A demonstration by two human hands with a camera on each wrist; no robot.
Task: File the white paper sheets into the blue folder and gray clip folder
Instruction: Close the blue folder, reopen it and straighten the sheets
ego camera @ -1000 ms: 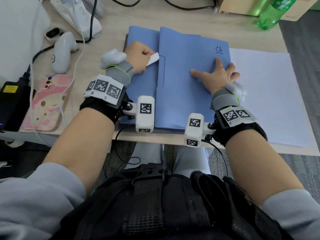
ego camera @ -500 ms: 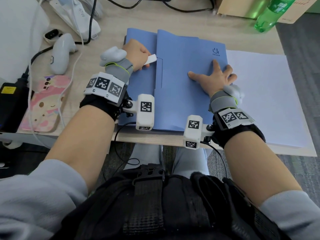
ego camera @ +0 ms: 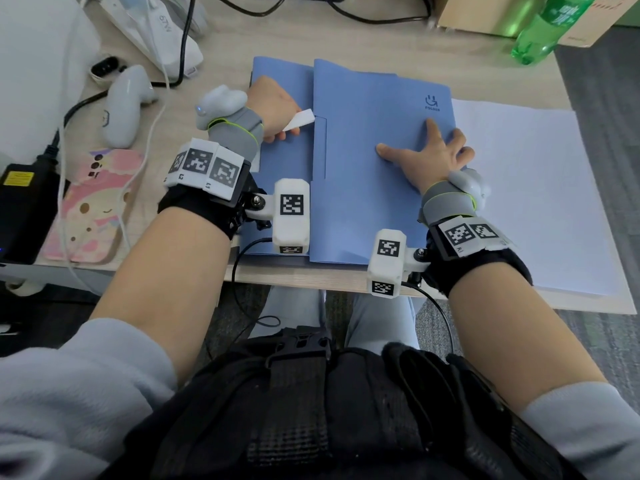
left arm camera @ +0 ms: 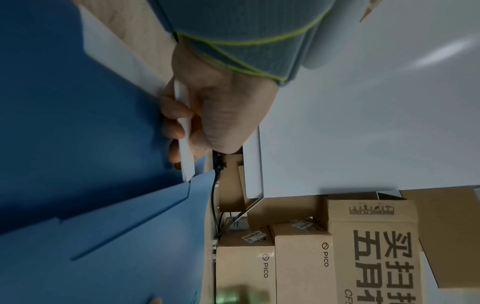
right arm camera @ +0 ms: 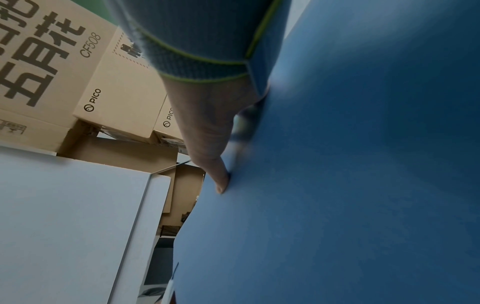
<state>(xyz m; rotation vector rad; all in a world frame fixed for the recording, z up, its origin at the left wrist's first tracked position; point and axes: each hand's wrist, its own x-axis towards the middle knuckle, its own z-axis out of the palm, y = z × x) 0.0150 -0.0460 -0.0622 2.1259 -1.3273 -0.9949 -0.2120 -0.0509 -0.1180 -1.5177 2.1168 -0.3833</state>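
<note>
Little has shifted since the earlier frame: your left hand point(ego camera: 273, 110) still pinches the white tab point(ego camera: 299, 120) at the flap's edge, and your right hand point(ego camera: 429, 157) still lies flat on the blue folder point(ego camera: 367, 188), which sits a touch nearer the desk's front edge.

Fingers: the left wrist view shows your left fingers point(left arm camera: 174, 115) curled, with the white strip caught against the thumb. Your right fingers point(ego camera: 433, 128) are spread and straight, pressing the cover down.

Task things: the folder is closed on the desk point(ego camera: 388, 50); the white paper sheets point(ego camera: 519, 202) lie just beside it on the right, apparently unfiled. Gray clip folder: not identifiable in these views.

Risks, as judgement:
- Pull the tab while your right palm pins the cover, and the strip may tear or slip free.
- The folder's near edge sits at the desk lip; a push toward you could tip it off.
- Sliding the folder right could ruck the top sheet.
</note>
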